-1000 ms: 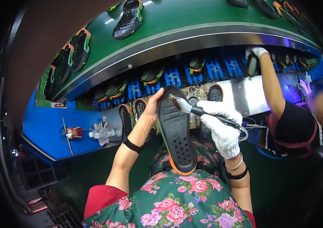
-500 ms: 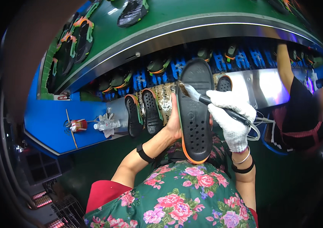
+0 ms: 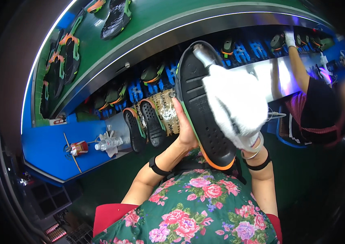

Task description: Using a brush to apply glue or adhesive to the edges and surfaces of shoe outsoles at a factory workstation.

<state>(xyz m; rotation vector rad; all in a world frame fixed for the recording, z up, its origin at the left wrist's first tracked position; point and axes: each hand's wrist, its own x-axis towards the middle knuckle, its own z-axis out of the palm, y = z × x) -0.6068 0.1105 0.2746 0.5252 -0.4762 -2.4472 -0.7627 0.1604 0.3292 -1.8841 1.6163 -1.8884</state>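
Observation:
A black shoe sole (image 3: pixel 195 91) with an orange and green edge is held tilted in front of me, its grooved, perforated face toward me. My bare left hand (image 3: pixel 185 128) is closed round its left edge, the fingers partly hidden behind it. In a white knitted glove, my right hand (image 3: pixel 237 107) grips a brush (image 3: pixel 204 56), whose bristle end lies against the sole's far end. Most of the brush handle is hidden by the glove. Left of the sole, two perforated soles, one outer (image 3: pixel 134 130) and one inner (image 3: pixel 153 122), lean side by side on a taped, brown-covered ledge.
Above runs a green belt (image 3: pixel 148 24) with a metal rim, carrying shoe parts. Below it, blue racks (image 3: pixel 241 53) hold several shoes. A plastic bottle (image 3: pixel 109 144) and a small red container (image 3: pixel 78 148) sit on the blue table (image 3: pixel 42 140). At right, a co-worker's gloved hand (image 3: pixel 289 38) reaches in.
The brush and my right hand have moved up to the sole's far end. The sole has tilted, its top leaning left. My view has shifted, and the co-worker's gloved hand now shows.

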